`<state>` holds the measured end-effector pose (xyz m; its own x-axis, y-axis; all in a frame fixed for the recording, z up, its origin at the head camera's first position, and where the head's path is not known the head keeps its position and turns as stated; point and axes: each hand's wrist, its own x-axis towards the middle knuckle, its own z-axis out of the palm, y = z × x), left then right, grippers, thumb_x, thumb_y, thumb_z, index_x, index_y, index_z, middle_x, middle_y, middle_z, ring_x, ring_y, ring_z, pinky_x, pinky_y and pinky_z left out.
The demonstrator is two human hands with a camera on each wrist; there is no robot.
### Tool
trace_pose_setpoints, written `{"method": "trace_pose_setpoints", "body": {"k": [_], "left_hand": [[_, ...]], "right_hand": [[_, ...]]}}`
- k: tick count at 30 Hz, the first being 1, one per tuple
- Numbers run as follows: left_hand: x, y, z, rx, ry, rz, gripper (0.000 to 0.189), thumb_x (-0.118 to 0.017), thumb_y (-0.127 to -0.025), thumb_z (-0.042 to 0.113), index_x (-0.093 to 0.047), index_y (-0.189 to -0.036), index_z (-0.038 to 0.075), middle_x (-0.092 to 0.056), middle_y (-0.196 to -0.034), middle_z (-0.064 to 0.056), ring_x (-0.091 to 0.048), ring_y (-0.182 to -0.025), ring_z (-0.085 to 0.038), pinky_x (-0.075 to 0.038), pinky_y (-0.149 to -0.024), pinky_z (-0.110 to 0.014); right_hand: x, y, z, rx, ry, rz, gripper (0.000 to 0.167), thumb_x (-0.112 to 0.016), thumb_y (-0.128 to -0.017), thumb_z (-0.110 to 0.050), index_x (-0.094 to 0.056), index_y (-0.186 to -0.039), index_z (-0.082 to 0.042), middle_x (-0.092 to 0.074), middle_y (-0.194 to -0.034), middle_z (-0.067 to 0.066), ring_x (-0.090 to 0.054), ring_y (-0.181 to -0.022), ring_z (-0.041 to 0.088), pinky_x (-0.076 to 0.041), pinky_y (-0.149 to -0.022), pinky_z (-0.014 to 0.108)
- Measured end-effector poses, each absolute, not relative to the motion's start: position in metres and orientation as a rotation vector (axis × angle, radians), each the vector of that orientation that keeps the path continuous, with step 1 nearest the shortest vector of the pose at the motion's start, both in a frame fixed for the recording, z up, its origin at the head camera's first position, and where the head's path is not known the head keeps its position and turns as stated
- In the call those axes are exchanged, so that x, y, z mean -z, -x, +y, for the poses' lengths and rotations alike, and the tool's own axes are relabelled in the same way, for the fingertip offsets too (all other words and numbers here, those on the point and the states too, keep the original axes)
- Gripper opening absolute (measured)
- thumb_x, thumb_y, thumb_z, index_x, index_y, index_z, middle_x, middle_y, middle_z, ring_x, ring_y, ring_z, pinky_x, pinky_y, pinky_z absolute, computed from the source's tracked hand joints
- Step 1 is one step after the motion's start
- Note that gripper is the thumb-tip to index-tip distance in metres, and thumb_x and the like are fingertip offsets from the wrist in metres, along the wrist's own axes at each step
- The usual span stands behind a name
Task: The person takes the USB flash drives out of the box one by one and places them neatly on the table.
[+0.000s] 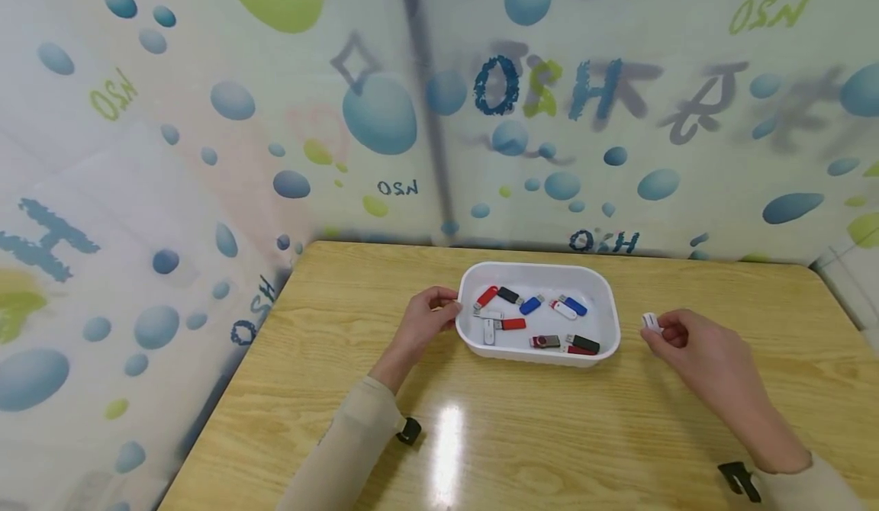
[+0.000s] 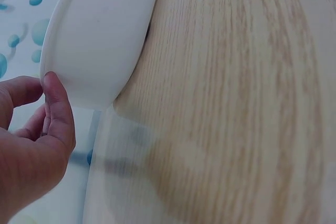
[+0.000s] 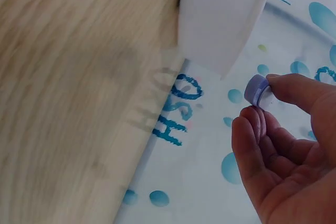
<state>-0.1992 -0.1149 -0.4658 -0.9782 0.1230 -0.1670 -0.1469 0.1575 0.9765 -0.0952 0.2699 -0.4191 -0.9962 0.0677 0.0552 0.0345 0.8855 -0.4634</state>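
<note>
A white plastic tray [image 1: 538, 354] with rounded corners sits on the wooden table. Inside lie several USB flash drives: a blue one [image 1: 531, 305], a black one [image 1: 509, 295], a red one [image 1: 513, 324] and others in white and grey. My left hand [image 1: 429, 317] pinches the tray's left rim between thumb and fingers; the left wrist view shows the tray's outer wall [image 2: 100, 40] beside them. Right of the tray, my right hand [image 1: 710, 358] holds a small white USB flash drive [image 1: 650, 322] by its end. Its rounded tip [image 3: 256, 89] shows in the right wrist view.
The wooden table [image 1: 549, 435] meets a wall covering [image 1: 426, 213] printed with blue and green drops along its back and left edges. Black straps hang at both sleeves, one at the left wrist [image 1: 409, 431] and one at the right [image 1: 740, 480].
</note>
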Motion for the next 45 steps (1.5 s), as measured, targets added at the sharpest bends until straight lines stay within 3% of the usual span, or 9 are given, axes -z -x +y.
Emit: {"method": "trace_pose_setpoints", "body": {"k": [11,20,25,31,38,45], "left_hand": [[0.467,0.198,-0.119,-1.904,0.054,2.237,0.022,-0.067,-0.099,0.005,-0.066,-0.118,-0.005,-0.064,-0.103,-0.013,-0.061,-0.083,-0.018,-0.058,-0.072,-0.026],[0.465,0.199,-0.12,-1.928,-0.012,2.229,0.025,-0.066,-0.098,0.002,-0.064,-0.12,-0.011,-0.063,-0.098,-0.012,-0.063,-0.08,-0.017,-0.061,-0.075,-0.034],[0.465,0.199,-0.118,-1.902,-0.022,2.248,0.025,-0.065,-0.099,0.002,-0.064,-0.12,-0.01,-0.063,-0.099,-0.012,-0.064,-0.086,-0.024,-0.061,-0.074,-0.03],[0.465,0.2,-0.116,-1.882,-0.035,2.234,0.027,-0.062,-0.099,-0.003,-0.06,-0.122,-0.017,-0.062,-0.099,-0.015,-0.064,-0.091,-0.036,-0.062,-0.076,-0.037],[0.465,0.198,-0.115,-1.901,-0.037,2.244,0.025,-0.065,-0.1,0.002,-0.063,-0.121,-0.011,-0.063,-0.101,-0.013,-0.065,-0.088,-0.027,-0.061,-0.074,-0.032],[0.465,0.198,-0.115,-1.908,-0.041,2.243,0.023,-0.066,-0.099,0.003,-0.064,-0.119,-0.009,-0.063,-0.1,-0.013,-0.065,-0.087,-0.026,-0.06,-0.072,-0.029]], "right_hand": [[0.436,0.103,0.29,-0.683,0.125,-3.141,0.042,-0.07,-0.098,-0.03,-0.066,-0.106,0.01,-0.066,-0.082,0.009,-0.055,-0.069,0.022,-0.045,-0.058,0.034],[0.448,0.111,0.298,-0.689,0.143,-3.247,0.032,-0.069,-0.097,-0.029,-0.066,-0.09,0.003,-0.056,-0.071,0.003,-0.05,-0.066,0.021,-0.038,-0.057,0.032],[0.453,0.111,0.302,-0.672,0.181,-3.291,0.031,-0.069,-0.097,-0.028,-0.065,-0.085,0.0,-0.054,-0.07,0.004,-0.05,-0.065,0.022,-0.037,-0.057,0.032],[0.456,0.111,0.305,-0.652,0.186,-3.315,0.031,-0.069,-0.098,-0.028,-0.065,-0.083,-0.001,-0.054,-0.07,0.004,-0.049,-0.064,0.021,-0.036,-0.057,0.032],[0.455,0.109,0.304,-0.642,0.202,-3.324,0.032,-0.066,-0.099,-0.029,-0.063,-0.08,-0.003,-0.052,-0.068,0.004,-0.049,-0.063,0.021,-0.035,-0.056,0.032],[0.456,0.107,0.303,-0.618,0.174,-3.304,0.034,-0.065,-0.098,-0.029,-0.062,-0.076,-0.004,-0.051,-0.067,0.004,-0.047,-0.062,0.02,-0.034,-0.055,0.031]]}}
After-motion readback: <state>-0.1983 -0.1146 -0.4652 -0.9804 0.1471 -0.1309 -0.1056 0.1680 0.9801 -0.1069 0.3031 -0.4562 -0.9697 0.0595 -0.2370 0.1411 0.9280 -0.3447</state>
